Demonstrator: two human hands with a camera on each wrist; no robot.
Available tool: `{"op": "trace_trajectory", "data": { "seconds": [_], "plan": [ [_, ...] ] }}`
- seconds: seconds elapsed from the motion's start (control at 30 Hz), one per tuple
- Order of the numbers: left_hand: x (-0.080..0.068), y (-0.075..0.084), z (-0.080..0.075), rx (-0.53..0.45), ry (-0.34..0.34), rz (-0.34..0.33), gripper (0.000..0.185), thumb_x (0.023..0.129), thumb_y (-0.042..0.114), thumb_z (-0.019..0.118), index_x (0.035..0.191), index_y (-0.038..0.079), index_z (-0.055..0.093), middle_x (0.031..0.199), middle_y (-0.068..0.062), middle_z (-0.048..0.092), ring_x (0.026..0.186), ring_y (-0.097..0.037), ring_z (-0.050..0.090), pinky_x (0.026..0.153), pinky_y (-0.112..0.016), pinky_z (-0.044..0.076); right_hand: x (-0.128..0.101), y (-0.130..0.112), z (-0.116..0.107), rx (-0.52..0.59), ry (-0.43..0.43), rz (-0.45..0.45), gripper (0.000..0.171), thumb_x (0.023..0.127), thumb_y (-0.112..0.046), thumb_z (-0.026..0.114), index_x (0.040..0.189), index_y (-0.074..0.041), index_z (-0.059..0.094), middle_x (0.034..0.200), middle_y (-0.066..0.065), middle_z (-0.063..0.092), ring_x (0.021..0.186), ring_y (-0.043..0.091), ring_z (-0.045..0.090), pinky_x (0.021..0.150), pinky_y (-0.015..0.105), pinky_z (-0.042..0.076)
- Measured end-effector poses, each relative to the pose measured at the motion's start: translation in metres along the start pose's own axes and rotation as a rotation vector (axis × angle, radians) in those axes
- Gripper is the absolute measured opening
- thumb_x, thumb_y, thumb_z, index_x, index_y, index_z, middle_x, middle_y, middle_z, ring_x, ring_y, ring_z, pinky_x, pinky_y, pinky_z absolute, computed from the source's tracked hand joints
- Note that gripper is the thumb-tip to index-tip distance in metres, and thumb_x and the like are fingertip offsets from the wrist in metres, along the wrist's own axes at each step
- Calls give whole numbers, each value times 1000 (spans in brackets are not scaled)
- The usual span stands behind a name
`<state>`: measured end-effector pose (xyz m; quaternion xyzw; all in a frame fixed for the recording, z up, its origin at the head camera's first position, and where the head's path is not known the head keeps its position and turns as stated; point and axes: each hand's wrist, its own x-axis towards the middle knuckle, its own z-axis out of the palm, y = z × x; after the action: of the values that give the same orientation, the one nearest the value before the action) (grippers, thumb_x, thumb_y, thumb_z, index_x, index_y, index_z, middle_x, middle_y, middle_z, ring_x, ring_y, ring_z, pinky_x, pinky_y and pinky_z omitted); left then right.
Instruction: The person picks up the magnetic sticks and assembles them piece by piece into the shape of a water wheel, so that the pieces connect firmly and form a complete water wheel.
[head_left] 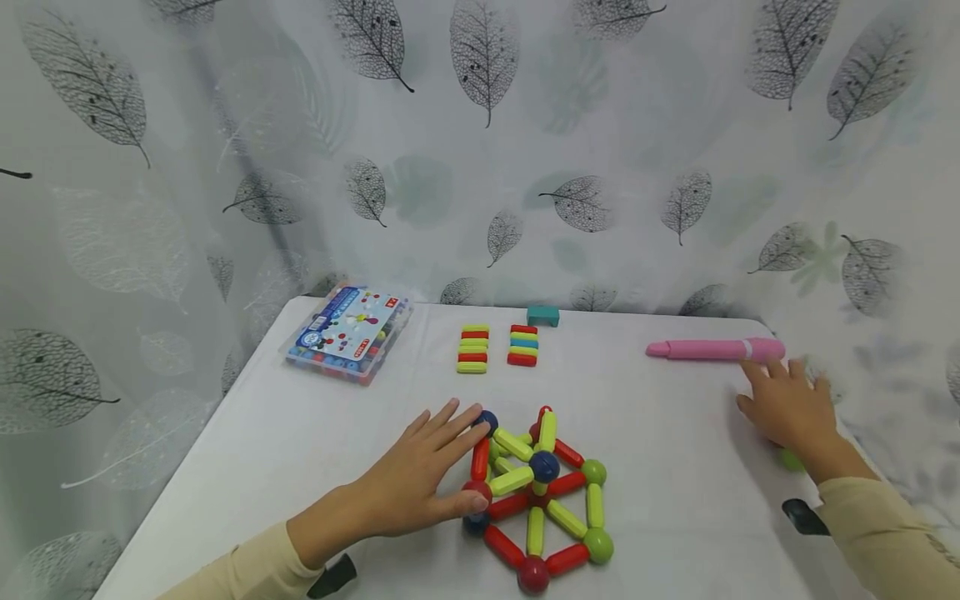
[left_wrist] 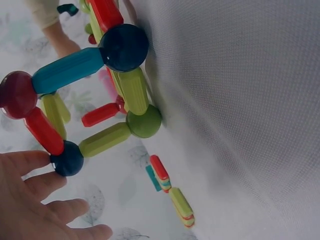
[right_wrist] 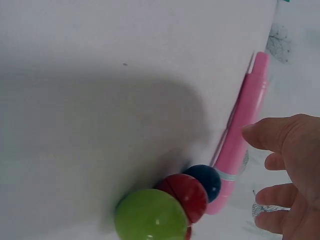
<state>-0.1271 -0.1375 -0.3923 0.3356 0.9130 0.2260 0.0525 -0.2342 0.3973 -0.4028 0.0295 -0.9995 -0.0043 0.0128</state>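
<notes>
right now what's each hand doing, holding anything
Left hand: open, straight fingers touching the stick-and-ball model, gripping nothing.
Right hand: open, holding nothing, just short of the pink pen.

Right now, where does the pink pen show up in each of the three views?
Head: the pink pen lies at the right rear of the table, just beyond the right hand.
Left wrist: a blurred pink streak behind the toy may be it; I cannot tell.
Right wrist: it runs up the right side, beside the fingers.
Shared landmark: the white tablecloth.
</notes>
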Motion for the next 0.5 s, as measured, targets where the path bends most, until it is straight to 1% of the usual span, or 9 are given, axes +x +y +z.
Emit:
{"op": "trace_trajectory", "data": {
  "seconds": [0.1,0.23,0.33,0.4,0.5],
  "plan": [
    [0,0,0,4,6,12,83,94,73,48,161,26,34,169,2,25,157,-31,13,120,-66,20,1,4,7,-7,-25,16,57,96,-24,61,140,8,44,139,41,38,126,64,29,99,85,18],
    [-1,0,0,7,6,14,83,94,74,46,161,26,33,169,3,24,158,-30,12,120,-65,20,1,8,12,-18,-79,41,56,96,-23,60,139,10,45,138,43,38,124,64,33,102,85,14],
    [-1,1,0,0,5,10,83,94,74,47,161,26,33,169,4,24,158,-28,11,120,-65,19,1,10,16,-19,-120,39,54,97,-22,57,139,12,46,138,43,42,126,63,38,101,86,13],
    [-1,1,-1,-4,5,8,83,94,73,48,161,26,34,169,3,24,158,-28,11,120,-65,19,1,10,18,-19,-143,35,53,98,-20,55,139,12,47,137,43,45,126,62,42,101,87,14],
    [-1,1,-1,-3,6,6,82,94,72,49,161,26,34,169,3,24,158,-28,12,120,-65,19,0,8,20,-33,-155,21,48,99,-17,52,136,13,51,133,41,51,124,60,47,100,86,19]
  ]
}}
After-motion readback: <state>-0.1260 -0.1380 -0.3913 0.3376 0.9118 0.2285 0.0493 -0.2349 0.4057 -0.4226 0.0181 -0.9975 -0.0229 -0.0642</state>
